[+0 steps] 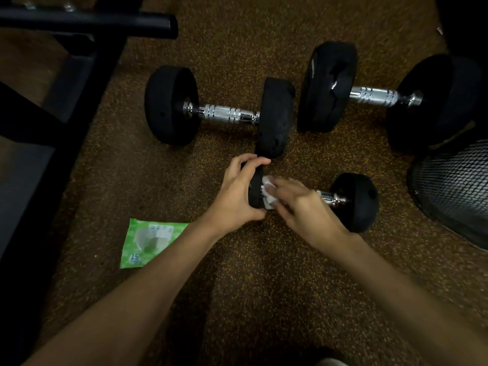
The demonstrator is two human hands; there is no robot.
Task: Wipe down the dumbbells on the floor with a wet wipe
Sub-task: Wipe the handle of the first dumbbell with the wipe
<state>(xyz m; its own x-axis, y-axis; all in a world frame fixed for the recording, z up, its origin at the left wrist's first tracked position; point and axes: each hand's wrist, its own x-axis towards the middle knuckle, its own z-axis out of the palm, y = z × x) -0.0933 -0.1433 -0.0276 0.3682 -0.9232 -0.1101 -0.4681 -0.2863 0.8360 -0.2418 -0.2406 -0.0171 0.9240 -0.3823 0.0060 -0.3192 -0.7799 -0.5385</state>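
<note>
A: Where's the small dumbbell (353,202)?
B: On the brown speckled floor (264,286), close to the person, lying sideways. Black round ends, shiny bar between.
A: What's the L hand (237,196) doing?
B: It grips the small dumbbell's left end. Fingers curl over the top, thumb's under it.
A: & the R hand (303,207)?
B: It's over the bar, w/ fingers on the white wet wipe (268,191). The wipe's bunched up & pushed on the inner side of that same left end. The hand's blurry, so I can't tell if it pinches the wipe or just presses it.
A: Other dumbbells?
B: Two, farther away. The middle dumbbell (224,113) lies just past the L hand, its right end just beside the fingers. The big dumbbell (375,96) is to the right of it, their ends v. close, side by side. Its left end looks cracked.
A: Anything else?
B: A green wipe pack (150,241) lies flat on the floor, left of the L arm, w/ "15" on it. A black mesh thing (454,186) is at the right edge, near the big dumbbell. A black frame (79,22) is at top left.
</note>
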